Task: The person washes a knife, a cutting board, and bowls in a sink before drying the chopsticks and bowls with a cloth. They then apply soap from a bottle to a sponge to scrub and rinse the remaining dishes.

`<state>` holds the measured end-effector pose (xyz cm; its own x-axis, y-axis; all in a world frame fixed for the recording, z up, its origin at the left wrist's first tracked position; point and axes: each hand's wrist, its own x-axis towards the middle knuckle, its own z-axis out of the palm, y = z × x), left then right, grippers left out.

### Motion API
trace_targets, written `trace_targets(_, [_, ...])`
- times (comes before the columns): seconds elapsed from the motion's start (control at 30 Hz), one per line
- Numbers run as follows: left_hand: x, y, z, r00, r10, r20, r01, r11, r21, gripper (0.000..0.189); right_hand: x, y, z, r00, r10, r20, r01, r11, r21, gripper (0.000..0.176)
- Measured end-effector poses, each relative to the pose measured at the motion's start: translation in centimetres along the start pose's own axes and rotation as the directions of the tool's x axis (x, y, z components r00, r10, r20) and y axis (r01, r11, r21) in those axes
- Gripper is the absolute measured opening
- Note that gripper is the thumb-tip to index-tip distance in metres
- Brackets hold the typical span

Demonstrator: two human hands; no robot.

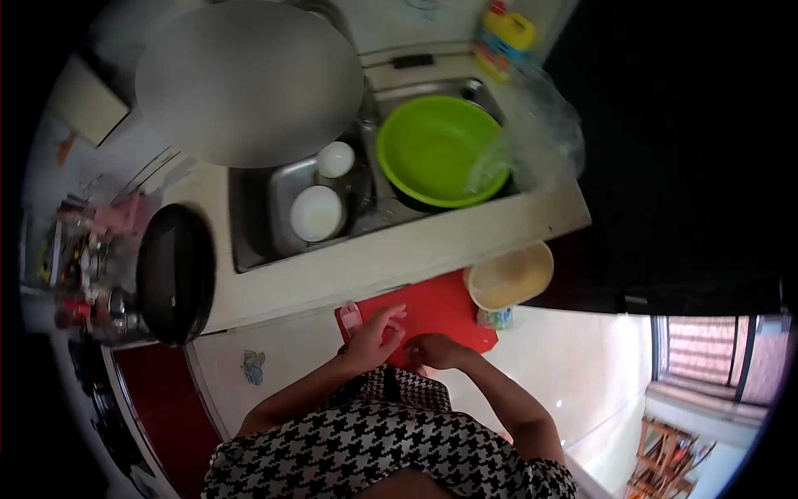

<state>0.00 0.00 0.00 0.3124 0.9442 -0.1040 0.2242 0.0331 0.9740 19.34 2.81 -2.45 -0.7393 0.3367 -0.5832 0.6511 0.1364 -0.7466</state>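
A pale counter (399, 249) carries a steel sink (249, 241), and everything else sits around that sink. A big grey round shape (249, 79), too blurred to identify, covers the sink's far left corner. A bright green basin (432, 150) fills the right half of the sink, and a clear plastic bag (540, 125) lies crumpled just past the sink's right rim, touching the basin's edge. A black pan (176, 274) stands left of the sink, close to its near corner. A red cutting board (445, 308) lies on the person's side of the sink, beyond the counter's front edge and apart from the sink itself. A cream plastic tub (509, 276) sits at the board's right corner, also on the near side of the sink. Two white bowls stand in the left half of the sink, the larger bowl (316, 213) nearer the person and the smaller bowl (336, 159) just behind it. A yellow bottle (504, 37) stands behind the sink's far right corner. The left hand (376, 334) rests flat on the board with its fingers spread and grips nothing, just beside a small pink piece (350, 317) at the board's left corner. The right hand (436, 349) is curled at the board's near edge, beside the left hand, and I cannot tell whether it grips anything.
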Motion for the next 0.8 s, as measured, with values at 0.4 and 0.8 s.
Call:
trace_targets(0.4, [-4.1, -1.1, -26.3, 0.874, -0.054, -0.483, 0.097, 0.993, 0.065, 0.038, 15.1, -12.6, -17.6, 0.834, -0.266, -0.484, 0.284, 0.958, -0.037, 0.031])
trace_targets(0.8, [-15.1, 0.8, -37.7, 0.142, 0.272, -0.952, 0.697, 0.655, 0.291, 0.034, 25.4, -18.3, -23.9, 0.951, 0.023, -0.308, 0.059, 0.965, 0.254, 0.034])
